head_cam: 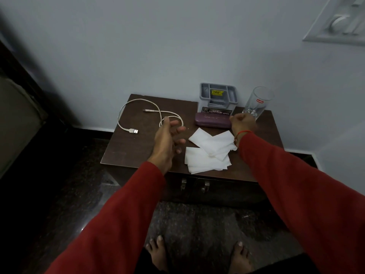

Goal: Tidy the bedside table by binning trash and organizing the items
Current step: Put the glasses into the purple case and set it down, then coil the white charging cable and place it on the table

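A dark brown bedside table (126, 147) stands against the wall. A white USB cable (126, 107) lies in loose loops on its left half. White tissues (207, 153) are spread at the front middle. My left hand (167, 137) hovers over the table between cable and tissues, fingers apart, holding nothing. My right hand (243, 122) is curled into a fist above the right end of a purple case (211, 120), with nothing visible in it. Behind the case stands a grey organizer box (218, 95). An empty drinking glass (257, 101) stands at the back right.
The table has two metal drawer handles (194, 184) on its front. A dark doorway or furniture edge (29, 95) runs along the left. A white switch panel (339, 22) is on the wall at upper right. My bare feet (197, 254) stand on the speckled floor.
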Demonstrator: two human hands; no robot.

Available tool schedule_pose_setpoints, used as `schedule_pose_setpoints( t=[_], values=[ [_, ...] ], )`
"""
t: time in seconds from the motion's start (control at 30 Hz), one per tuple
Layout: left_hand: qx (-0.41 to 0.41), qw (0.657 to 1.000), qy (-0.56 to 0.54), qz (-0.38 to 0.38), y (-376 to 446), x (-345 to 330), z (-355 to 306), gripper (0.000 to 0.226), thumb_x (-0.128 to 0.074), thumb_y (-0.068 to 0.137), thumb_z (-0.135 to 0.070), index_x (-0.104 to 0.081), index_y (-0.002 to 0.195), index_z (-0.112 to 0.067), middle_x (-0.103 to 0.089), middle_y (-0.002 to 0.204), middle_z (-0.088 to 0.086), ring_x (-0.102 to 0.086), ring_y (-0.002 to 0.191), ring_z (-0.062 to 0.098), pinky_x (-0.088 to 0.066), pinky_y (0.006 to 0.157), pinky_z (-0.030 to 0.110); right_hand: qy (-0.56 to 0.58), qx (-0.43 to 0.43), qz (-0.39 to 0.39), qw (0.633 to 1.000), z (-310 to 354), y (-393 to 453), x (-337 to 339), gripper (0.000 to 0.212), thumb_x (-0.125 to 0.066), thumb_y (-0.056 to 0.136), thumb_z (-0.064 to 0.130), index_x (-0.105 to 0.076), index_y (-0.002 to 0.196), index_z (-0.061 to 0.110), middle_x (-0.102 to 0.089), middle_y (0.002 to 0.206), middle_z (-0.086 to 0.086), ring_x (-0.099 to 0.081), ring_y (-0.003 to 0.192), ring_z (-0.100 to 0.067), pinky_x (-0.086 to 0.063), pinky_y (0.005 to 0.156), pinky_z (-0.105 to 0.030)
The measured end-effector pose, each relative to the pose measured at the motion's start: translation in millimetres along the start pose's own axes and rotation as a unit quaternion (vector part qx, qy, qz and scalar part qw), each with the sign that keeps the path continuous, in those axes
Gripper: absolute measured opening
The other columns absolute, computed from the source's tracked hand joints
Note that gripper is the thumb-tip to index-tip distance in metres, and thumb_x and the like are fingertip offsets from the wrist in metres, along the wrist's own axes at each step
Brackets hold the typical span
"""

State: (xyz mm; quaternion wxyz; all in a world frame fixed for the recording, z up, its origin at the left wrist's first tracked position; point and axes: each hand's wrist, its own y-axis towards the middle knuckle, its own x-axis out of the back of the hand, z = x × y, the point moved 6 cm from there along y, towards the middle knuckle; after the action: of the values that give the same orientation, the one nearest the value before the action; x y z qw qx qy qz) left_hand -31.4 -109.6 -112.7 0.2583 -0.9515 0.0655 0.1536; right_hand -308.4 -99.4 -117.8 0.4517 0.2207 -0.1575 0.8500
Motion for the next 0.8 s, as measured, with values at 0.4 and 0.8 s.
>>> schedule_pose_setpoints(
  t=[0.4, 0.8],
  values=[
    [-0.077, 0.977, -0.01, -0.197, 8.4, 74.3, -33.4, 0.02, -0.046, 0.104, -0.025, -0.061, 0.092, -0.027, -0.063, 0.085, -0.005, -0.039, 0.05, 0.011, -0.023, 0.037, 0.015, -0.317, 0.442, 0.242, 0.804, 69.5, -133.5, -127.0, 0.037, -0.055, 0.093, 0.032, -0.059, 0.126, 0.016, -0.053, 0.133, -0.007, -0.046, 0.12, -0.032, -0.041, 0.098, -0.043],
    [-0.193, 0.957, 0.014, -0.217, 17.0, 85.9, -47.9, 0.019, -0.051, 0.1, -0.019, -0.066, 0.092, -0.028, -0.064, 0.082, -0.01, -0.055, 0.074, 0.01, -0.044, 0.072, 0.033, -0.261, 0.447, 0.2, 0.832, 84.7, -133.1, -128.7, 0.016, -0.05, 0.09, 0.026, -0.057, 0.098, 0.014, -0.066, 0.092, -0.006, -0.061, 0.09, -0.028, -0.044, 0.083, -0.042]
  ],
)
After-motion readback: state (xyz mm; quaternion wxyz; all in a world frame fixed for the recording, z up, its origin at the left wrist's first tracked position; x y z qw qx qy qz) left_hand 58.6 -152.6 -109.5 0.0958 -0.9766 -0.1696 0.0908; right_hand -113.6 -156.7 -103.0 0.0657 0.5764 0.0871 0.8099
